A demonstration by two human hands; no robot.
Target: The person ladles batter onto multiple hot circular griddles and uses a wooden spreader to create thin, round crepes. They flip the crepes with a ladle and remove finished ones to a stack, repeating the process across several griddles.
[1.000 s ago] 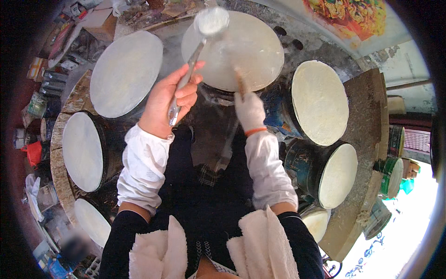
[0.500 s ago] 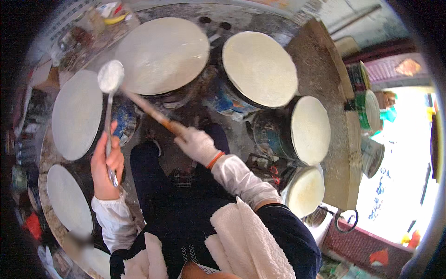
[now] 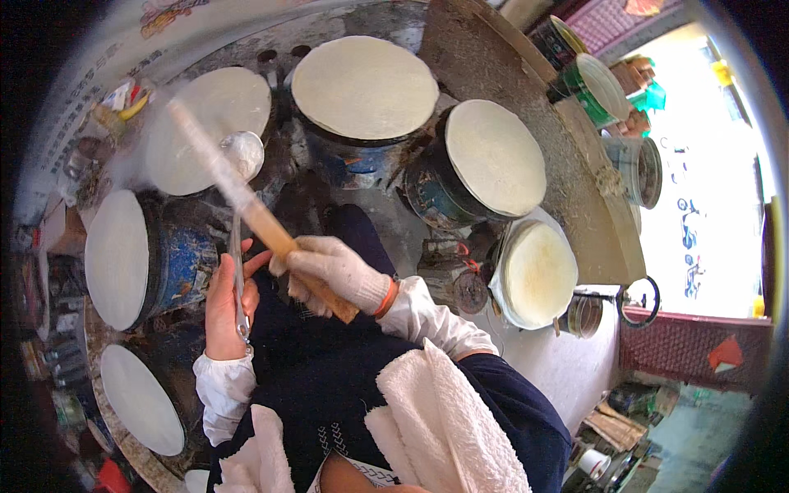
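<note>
My left hand [image 3: 223,306] is bare and grips the thin metal handle of a ladle [image 3: 241,156], whose round bowl holds white batter and hangs near the white sheet on a far-left drum [image 3: 205,127]. My right hand [image 3: 329,267], in a white glove with an orange cuff, is closed around a long wooden stick [image 3: 261,222] that slants up to the left, its far end blurred over that same sheet. Both hands sit close together above my dark lap.
Several round drums ring me, each topped with a thin white sheet: [image 3: 364,86], [image 3: 496,156], [image 3: 538,274], [image 3: 117,259], [image 3: 141,398]. A curved stone counter [image 3: 526,99] holds green buckets [image 3: 593,86]. White towels [image 3: 444,419] lie on my lap.
My view has swung to the left along the ring of drums. The ladle and the stick have moved over the far-left sheet, and my two hands have come together.
</note>
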